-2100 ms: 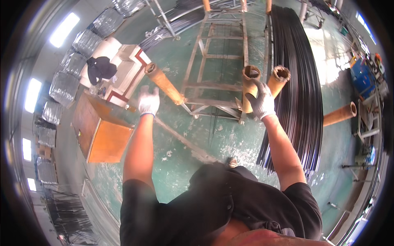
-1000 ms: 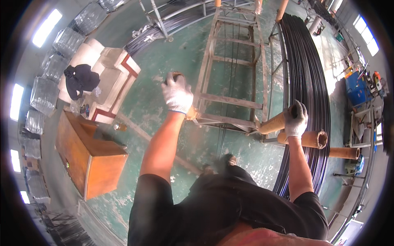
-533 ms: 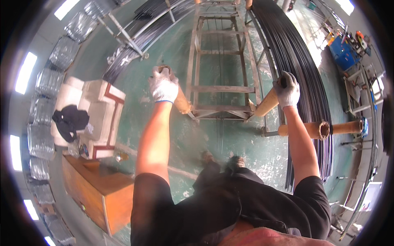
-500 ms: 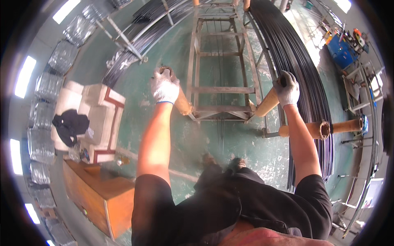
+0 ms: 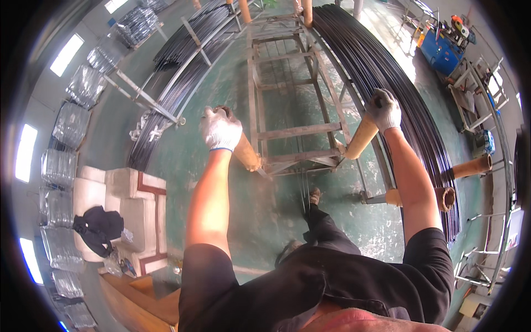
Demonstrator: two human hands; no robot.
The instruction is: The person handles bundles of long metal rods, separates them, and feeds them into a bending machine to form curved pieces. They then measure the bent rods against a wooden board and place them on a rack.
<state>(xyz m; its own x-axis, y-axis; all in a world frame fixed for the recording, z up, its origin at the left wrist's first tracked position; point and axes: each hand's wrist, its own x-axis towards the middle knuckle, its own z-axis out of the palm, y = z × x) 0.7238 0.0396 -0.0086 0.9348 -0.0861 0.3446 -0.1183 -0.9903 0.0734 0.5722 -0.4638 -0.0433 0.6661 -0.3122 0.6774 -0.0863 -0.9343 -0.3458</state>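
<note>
Both of my hands wear white work gloves and are wrapped round tan tubes at the near corners of a long metal frame (image 5: 298, 134). My left hand (image 5: 221, 130) is closed on the upper end of the left tube (image 5: 247, 155). My right hand (image 5: 384, 109) grips the upper end of the right tube (image 5: 362, 138). Each tube slants from the frame's near end outward to my hand. The frame has grey rails with several crossbars, and its far end also carries upright tan tubes (image 5: 244, 11).
Long black rods (image 5: 409, 130) lie bundled along the frame's right, with tan tube ends (image 5: 470, 166) sticking out nearby. At left are more dark rods (image 5: 182, 83) on a rack, a beige sofa (image 5: 133, 191) and a wooden desk (image 5: 130, 293). A blue machine (image 5: 442, 52) stands far right.
One foot has stepped forward. The sofa and desk have slid downward in view and the far racks show more, while both hands keep their grip on the tubes.
</note>
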